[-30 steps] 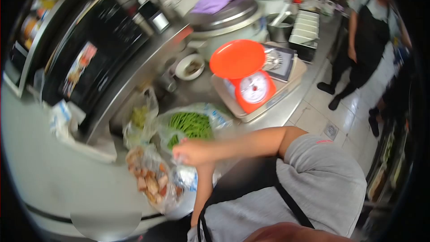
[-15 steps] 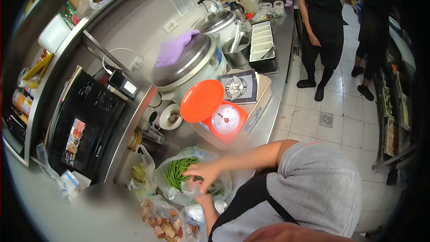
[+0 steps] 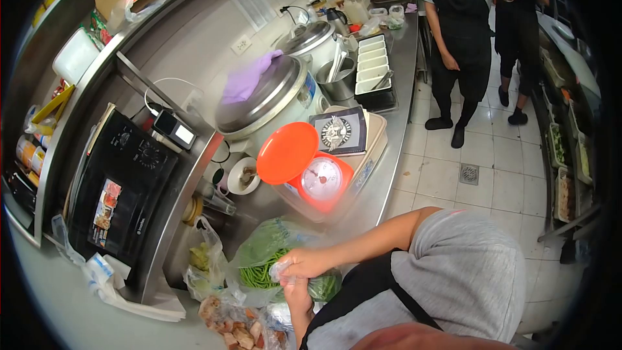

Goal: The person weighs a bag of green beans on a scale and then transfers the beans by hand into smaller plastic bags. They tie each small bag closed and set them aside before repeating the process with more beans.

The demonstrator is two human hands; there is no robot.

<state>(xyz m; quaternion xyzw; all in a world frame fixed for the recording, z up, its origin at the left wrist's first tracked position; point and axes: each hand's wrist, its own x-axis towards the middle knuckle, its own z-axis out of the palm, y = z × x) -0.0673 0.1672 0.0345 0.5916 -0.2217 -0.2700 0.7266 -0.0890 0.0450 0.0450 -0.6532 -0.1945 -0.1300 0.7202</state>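
My right hand (image 3: 304,263) is closed on gathered clear plastic of the bag (image 3: 275,233) that holds long green beans (image 3: 258,276). Just below it, my left hand (image 3: 297,293) is closed on the same bag, its fingers partly hidden. Part of the plastic covers the beans. Beside the bag lies another bag with brown and pale chunks (image 3: 243,336), and a bag with yellowish-green pieces (image 3: 199,256) is to its left. The orange scale (image 3: 322,178) with its round orange pan (image 3: 287,153) sits beyond my hands.
A black oven (image 3: 123,181) stands at left under a metal shelf. Large lidded cookers (image 3: 265,100), a steel pot (image 3: 337,81) and white containers (image 3: 372,65) line the counter (image 3: 403,58). Two people stand on the tiled floor at right; another person is at the far end.
My right hand has gone from spread fingers over the beans to closed on the plastic. The bag's plastic is now drawn up over part of the beans. The view has shifted slightly.
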